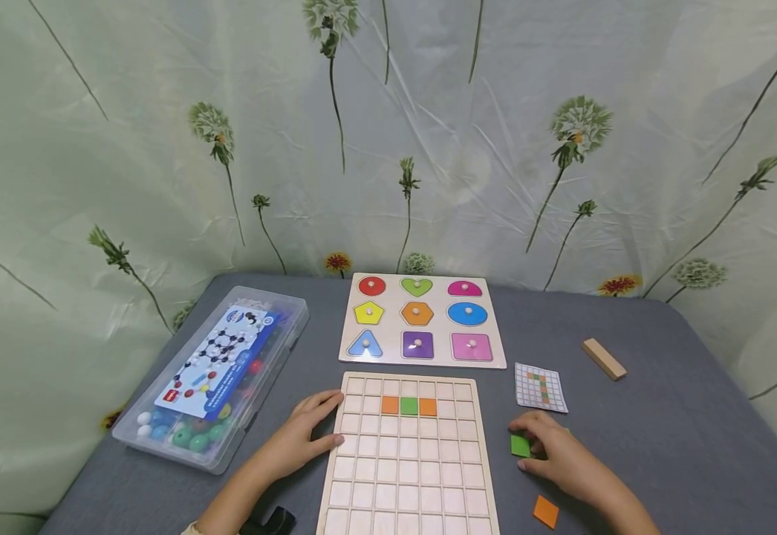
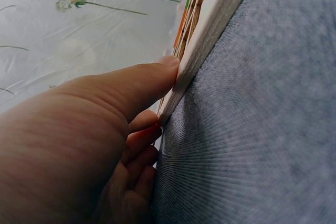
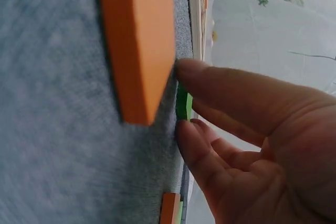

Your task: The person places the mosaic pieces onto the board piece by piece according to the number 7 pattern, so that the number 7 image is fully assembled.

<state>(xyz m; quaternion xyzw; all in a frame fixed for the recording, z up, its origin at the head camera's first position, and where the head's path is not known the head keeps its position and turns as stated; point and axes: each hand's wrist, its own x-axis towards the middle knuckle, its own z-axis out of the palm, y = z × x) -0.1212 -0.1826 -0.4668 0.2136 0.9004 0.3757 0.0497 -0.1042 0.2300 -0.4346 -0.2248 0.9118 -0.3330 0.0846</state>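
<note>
Green square tile (image 1: 520, 446): pinched between thumb and fingers of the right hand (image 1: 558, 462), lying on the grey tabletop (image 1: 662, 446). Orange tile (image 1: 545, 511): lain loose just below that grip. Pattern card (image 1: 540, 387): placed just beyond it. Grid board (image 1: 408, 461): touched at its left edge by the straight fingers of the left hand (image 1: 304, 438), nothing held.

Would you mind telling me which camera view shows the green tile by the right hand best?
The head view: the green tile lies flat on the grey table, with the right hand touching it. The right wrist view shows only a sliver between fingertips; the left wrist view shows none of it.
</note>
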